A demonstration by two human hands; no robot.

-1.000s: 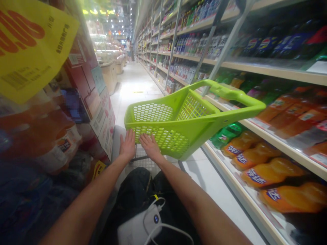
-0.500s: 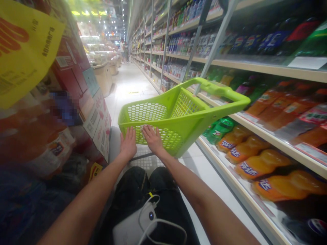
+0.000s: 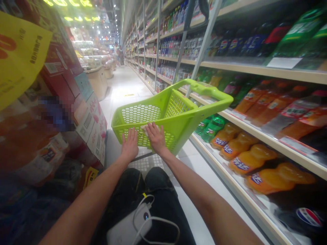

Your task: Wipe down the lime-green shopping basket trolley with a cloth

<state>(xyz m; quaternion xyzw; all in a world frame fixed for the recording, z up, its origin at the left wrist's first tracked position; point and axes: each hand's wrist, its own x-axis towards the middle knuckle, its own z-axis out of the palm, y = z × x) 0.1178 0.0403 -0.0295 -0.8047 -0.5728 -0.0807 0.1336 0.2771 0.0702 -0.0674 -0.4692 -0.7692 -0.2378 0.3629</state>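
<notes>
A lime-green plastic shopping basket cart [image 3: 184, 127] with honeycomb holes in its sides stands sideways before my knees. Flat against its near side wall, close to the left end, lies my left hand [image 3: 130, 144], fingers stretched and empty. My right hand [image 3: 156, 137] is just to the right of it, just below the rim. Its fingers press a thin white wipe [image 3: 144, 128] to the basket wall, and most of the wipe is hidden beneath them. Inside the cart, the visible part holds no goods.
Drink shelves [image 3: 255, 69] run along the right, with orange soda bottles [image 3: 276, 177] on the lowest level. Stacked cartons [image 3: 89, 132] and a yellow sign [image 3: 22, 54] stand at left. A white power bank [image 3: 130, 224] with a cable rests on my lap. People [image 3: 119, 54] are far down the aisle.
My right hand has slid slightly to the right along the basket wall with the wipe. The left hand stays by the wall. The whole view has shifted a little to the right.
</notes>
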